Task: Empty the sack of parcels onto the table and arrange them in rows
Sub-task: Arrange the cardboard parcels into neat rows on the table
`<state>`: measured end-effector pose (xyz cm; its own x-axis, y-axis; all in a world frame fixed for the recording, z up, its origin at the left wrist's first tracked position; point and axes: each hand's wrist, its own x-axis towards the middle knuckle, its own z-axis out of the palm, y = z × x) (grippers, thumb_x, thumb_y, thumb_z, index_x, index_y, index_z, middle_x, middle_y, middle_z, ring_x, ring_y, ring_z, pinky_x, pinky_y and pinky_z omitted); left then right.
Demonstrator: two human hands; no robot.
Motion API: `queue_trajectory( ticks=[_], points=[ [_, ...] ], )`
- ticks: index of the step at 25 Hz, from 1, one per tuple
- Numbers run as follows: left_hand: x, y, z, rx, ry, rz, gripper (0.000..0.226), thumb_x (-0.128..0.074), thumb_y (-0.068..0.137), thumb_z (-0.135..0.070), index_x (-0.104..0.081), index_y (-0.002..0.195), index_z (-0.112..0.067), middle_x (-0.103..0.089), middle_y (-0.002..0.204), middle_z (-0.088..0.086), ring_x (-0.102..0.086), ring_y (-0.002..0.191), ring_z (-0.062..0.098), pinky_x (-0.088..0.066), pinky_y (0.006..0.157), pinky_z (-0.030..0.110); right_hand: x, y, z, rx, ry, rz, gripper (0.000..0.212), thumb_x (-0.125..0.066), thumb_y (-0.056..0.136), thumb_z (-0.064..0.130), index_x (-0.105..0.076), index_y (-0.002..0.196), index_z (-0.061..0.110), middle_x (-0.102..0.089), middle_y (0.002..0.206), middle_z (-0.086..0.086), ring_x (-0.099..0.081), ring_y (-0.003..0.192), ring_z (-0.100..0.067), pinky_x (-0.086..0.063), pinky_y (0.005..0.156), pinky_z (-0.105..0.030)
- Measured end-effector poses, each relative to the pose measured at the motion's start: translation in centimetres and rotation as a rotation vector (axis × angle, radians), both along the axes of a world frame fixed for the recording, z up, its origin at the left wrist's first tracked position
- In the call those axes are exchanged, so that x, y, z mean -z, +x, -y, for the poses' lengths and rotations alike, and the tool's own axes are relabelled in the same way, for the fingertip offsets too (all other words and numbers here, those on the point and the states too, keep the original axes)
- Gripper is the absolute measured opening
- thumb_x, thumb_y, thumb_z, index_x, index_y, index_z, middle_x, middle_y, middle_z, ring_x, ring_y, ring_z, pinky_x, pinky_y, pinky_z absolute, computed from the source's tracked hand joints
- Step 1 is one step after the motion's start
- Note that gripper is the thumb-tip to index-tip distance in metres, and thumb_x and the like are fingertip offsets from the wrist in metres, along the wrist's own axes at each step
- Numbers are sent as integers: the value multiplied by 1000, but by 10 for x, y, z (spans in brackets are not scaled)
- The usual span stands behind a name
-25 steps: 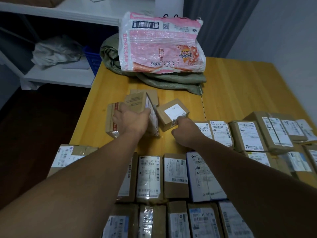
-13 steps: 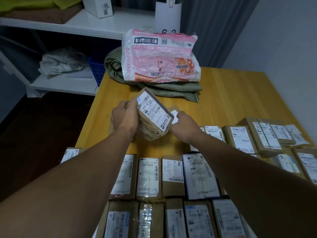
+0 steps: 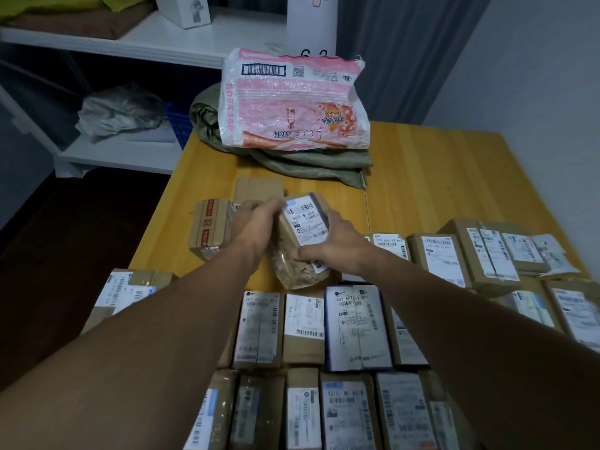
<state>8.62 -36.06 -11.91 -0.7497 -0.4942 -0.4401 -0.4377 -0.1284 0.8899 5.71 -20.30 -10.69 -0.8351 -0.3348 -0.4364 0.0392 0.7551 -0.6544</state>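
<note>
A brown parcel with a white label (image 3: 303, 227) is held tilted just above the wooden table (image 3: 422, 177). My left hand (image 3: 255, 222) grips its left side and my right hand (image 3: 337, 243) grips its right side. Left of it a taped cardboard box (image 3: 209, 227) stands on the table, and a flat brown parcel (image 3: 259, 188) lies behind. Rows of labelled parcels (image 3: 324, 326) fill the near side and another row (image 3: 470, 254) runs to the right. The pink and white sack (image 3: 292, 105) lies on a folded green sack (image 3: 308, 162) at the far edge.
A white shelf unit (image 3: 130, 43) stands behind and left of the table, holding a grey bundle (image 3: 120, 108) and a blue crate (image 3: 178, 125). Dark floor lies off the table's left edge. Bare wood shows at the far right of the table.
Both hands lifted the labelled parcel from beside the small boxes, turned its label up and brought it nearer. The right hand left the small box and took the parcel's right side.
</note>
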Motion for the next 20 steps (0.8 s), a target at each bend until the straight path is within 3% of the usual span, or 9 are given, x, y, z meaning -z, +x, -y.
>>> queue_trajectory(
  ticks=[2, 4, 6, 8, 10, 12, 15, 20],
  points=[
    [2, -7, -7, 9, 27, 5, 47, -65, 84, -53, -59, 114, -17, -67, 103, -4, -62, 94, 15, -49, 93, 42, 0, -7, -10, 51, 49, -34, 116, -70, 38, 68, -35, 140, 25, -55, 119, -4, -61, 105, -25, -58, 85, -46],
    [6, -14, -12, 23, -13, 47, 48, -57, 95, -45, -51, 133, -15, -58, 119, -2, -55, 106, 20, -43, 100, 42, -4, -19, -21, 158, 85, -61, 121, -65, 39, 72, -31, 144, 23, -53, 122, -8, -60, 109, -31, -58, 88, -49],
    [16, -20, -17, 82, -150, 102, 52, -57, 98, -29, -44, 145, -12, -53, 138, 9, -52, 117, 26, -41, 95, 35, -5, -31, -33, 250, 142, -71, 121, -65, 49, 75, -26, 149, 20, -47, 132, -13, -53, 119, -36, -53, 96, -51],
    [31, -27, -22, 167, -357, 169, 50, -59, 95, -17, -46, 143, -10, -53, 138, 14, -54, 117, 30, -47, 90, 34, 0, -44, -43, 303, 204, -85, 113, -67, 65, 73, -23, 152, 17, -42, 139, -17, -46, 127, -39, -48, 101, -53],
    [48, -35, -25, 286, -558, 257, 49, -62, 91, -18, -49, 139, -12, -51, 135, 17, -54, 117, 36, -52, 95, 45, 8, -54, -48, 295, 280, -105, 110, -66, 72, 73, -20, 154, 16, -39, 144, -20, -41, 131, -41, -44, 105, -54],
    [62, -46, -31, 402, -707, 293, 53, -64, 92, -21, -46, 141, -13, -42, 140, 16, -45, 125, 37, -47, 102, 47, 16, -62, -51, 242, 347, -140, 113, -63, 75, 76, -15, 157, 14, -34, 148, -21, -35, 136, -43, -40, 108, -54],
    [76, -62, -39, 494, -807, 280, 56, -63, 93, -21, -42, 143, -12, -34, 146, 15, -33, 135, 36, -39, 107, 43, 28, -72, -54, 224, 379, -154, 112, -61, 76, 77, -15, 157, 14, -34, 149, -22, -34, 137, -43, -36, 109, -54],
    [103, -90, -50, 627, -930, 279, 62, -67, 87, -17, -39, 142, -9, -31, 148, 15, -29, 139, 34, -36, 112, 45, 41, -88, -59, 221, 386, -173, 111, -59, 75, 79, -20, 156, 14, -38, 146, -23, -37, 135, -43, -38, 108, -53]
  ],
)
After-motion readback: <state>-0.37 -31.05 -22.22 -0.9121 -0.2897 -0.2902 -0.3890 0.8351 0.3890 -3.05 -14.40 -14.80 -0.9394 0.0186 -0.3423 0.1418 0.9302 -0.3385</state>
